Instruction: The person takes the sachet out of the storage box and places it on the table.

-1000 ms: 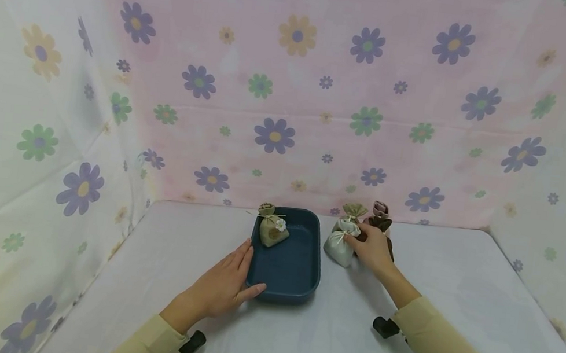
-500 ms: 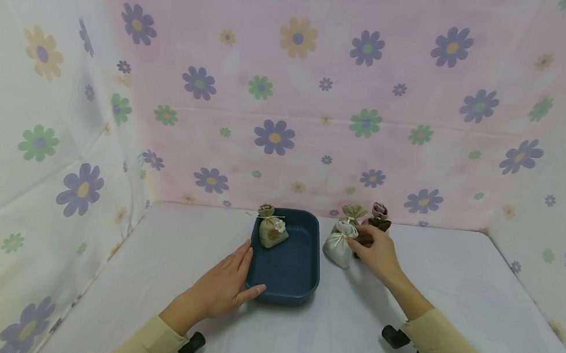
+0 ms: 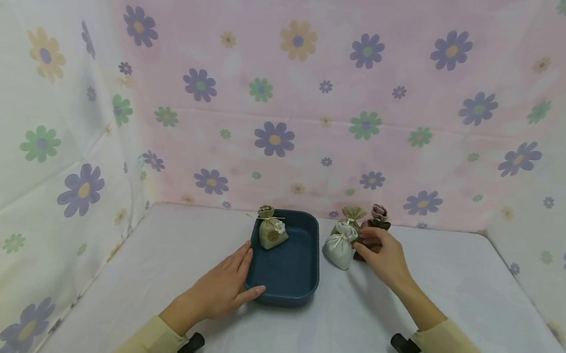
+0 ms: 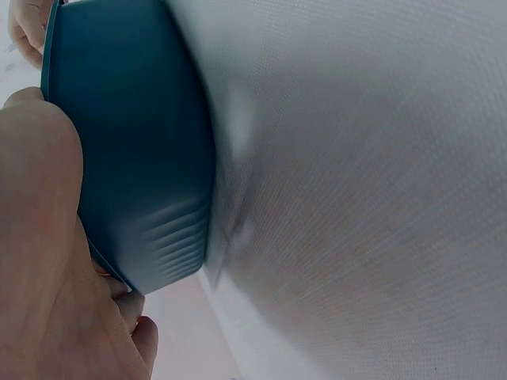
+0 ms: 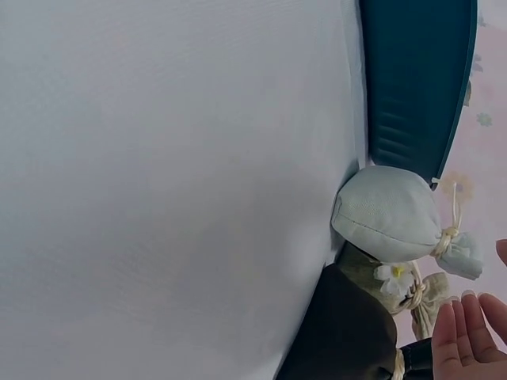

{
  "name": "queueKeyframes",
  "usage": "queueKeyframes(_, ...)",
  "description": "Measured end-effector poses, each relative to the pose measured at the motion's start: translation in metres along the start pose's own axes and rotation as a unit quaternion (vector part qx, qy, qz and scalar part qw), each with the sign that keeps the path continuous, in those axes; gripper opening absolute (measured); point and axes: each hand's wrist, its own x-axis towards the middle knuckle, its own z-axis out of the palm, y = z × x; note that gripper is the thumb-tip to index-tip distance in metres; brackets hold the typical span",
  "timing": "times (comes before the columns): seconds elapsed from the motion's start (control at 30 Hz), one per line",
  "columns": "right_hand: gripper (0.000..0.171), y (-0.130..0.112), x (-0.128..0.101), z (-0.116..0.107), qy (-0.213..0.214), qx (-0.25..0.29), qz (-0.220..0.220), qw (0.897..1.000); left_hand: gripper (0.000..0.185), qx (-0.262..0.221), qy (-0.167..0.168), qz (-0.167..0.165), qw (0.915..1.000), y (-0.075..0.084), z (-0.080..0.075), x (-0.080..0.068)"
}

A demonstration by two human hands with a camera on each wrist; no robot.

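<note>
A dark blue tray (image 3: pixel 313 256) stands mid-table with an olive sachet (image 3: pixel 272 232) inside its far left corner. My left hand (image 3: pixel 228 285) rests against the tray's near left corner, fingers straight along the side and thumb on the front wall; the left wrist view shows the palm (image 4: pixel 40 269) against the tray's wall (image 4: pixel 135 158). Right of the tray lie a pale sachet (image 3: pixel 339 250), an olive sachet (image 3: pixel 353 213) and a dark brown sachet (image 3: pixel 379 213). My right hand (image 3: pixel 382 258) lies over the brown sachet (image 5: pixel 341 336), its fingers (image 5: pixel 463 340) straight.
Flowered cloth walls close in the back and both sides of the white table (image 3: pixel 349 335). The pale sachet (image 5: pixel 384 214) leans close to the tray's right wall (image 5: pixel 412 71). Black wrist mounts (image 3: pixel 192 344) sit under both sleeves.
My right hand has slid from the pale sachet to the right, onto the brown one, and the forearm has drawn back. The left hand and tray have stayed put.
</note>
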Motion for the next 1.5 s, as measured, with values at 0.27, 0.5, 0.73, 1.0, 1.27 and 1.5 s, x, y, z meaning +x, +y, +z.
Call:
queueKeyframes(0.27, 0.036, -0.008, -0.003, 0.002, 0.004, 0.008, -0.021, 1.000, 0.099, 0.003, -0.004, 0.000, 1.0000, 0.000, 0.000, 0.000)
queueKeyframes(0.5, 0.036, -0.018, -0.001, 0.010, 0.001, 0.020, -0.044, 0.999, 0.099, 0.009, -0.005, 0.001, 0.9999, -0.001, 0.001, 0.001)
queueKeyframes(0.73, 0.038, -0.034, 0.001, 0.021, -0.007, 0.038, -0.048, 0.998, 0.100, 0.008, -0.008, 0.001, 0.9999, -0.002, 0.002, 0.001)
queueKeyframes(1.0, 0.038, -0.048, 0.013, 0.042, -0.025, 0.055, -0.055, 0.997, 0.101, 0.004, 0.006, 0.002, 1.0000, -0.004, 0.005, 0.001)
queueKeyframes(1.27, 0.041, -0.056, 0.030, 0.065, -0.075, 0.064, -0.049, 0.994, 0.099, -0.002, 0.011, 0.010, 0.9999, -0.004, 0.003, 0.001)
queueKeyframes(1.5, 0.039, -0.055, 0.038, 0.082, -0.089, 0.063, -0.056, 0.992, 0.099, 0.007, -0.006, 0.002, 1.0000, -0.002, -0.001, 0.001)
